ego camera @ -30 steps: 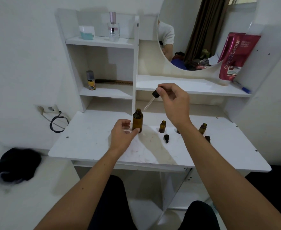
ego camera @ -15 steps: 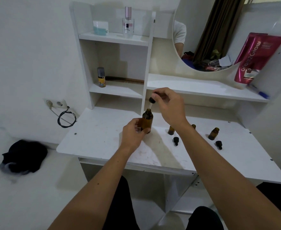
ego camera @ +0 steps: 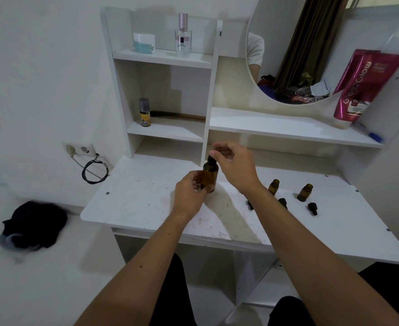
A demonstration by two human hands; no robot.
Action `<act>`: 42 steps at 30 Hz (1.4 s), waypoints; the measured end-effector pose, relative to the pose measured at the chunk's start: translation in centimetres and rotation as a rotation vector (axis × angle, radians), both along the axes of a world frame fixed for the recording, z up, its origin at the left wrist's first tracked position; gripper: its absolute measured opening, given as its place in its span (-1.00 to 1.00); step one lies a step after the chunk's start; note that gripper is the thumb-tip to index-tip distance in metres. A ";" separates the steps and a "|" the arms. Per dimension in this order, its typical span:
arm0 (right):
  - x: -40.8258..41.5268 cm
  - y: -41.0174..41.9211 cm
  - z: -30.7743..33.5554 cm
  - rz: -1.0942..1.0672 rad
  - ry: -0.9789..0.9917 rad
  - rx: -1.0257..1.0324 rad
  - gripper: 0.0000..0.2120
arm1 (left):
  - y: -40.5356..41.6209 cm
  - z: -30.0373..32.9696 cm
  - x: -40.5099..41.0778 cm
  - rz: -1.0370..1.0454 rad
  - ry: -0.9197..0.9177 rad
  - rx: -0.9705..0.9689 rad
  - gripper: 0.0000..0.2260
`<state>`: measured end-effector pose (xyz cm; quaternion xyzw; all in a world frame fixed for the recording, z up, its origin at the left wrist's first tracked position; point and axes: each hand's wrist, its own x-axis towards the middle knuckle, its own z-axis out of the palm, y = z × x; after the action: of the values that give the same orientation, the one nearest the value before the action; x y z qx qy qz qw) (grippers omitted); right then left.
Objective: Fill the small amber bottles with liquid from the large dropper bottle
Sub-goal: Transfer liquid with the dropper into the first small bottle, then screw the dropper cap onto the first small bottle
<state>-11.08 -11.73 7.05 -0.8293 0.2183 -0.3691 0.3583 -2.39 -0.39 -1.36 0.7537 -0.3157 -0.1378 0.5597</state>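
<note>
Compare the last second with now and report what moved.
The right hand brought the dropper down from above into the large amber bottle's neck. The left hand closed around that bottle. The small amber bottles and loose caps on the table stayed put.

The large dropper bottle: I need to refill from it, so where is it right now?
In the head view the large dropper bottle stands on the white table near centre, held by the left hand, the right hand at its cap, left of the small amber bottles.
</note>
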 end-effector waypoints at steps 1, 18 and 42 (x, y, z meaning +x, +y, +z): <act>-0.2 0.0 0.1 -0.003 -0.009 0.007 -0.81 | 0.0 0.0 0.0 0.001 -0.004 0.002 -0.52; -12.1 -0.2 -6.1 -0.261 0.063 -0.055 -0.89 | 1.2 -0.4 -4.0 0.046 -0.100 -0.130 -0.75; -8.0 1.1 -8.8 -0.520 0.374 0.015 -0.39 | -5.5 -0.8 -5.2 -0.180 0.025 -0.107 -0.66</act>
<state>-19.09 -10.60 -1.79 -0.7963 0.4880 -0.2879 0.2117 -7.60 -5.89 -2.16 0.6896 -0.3819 -0.1798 0.5884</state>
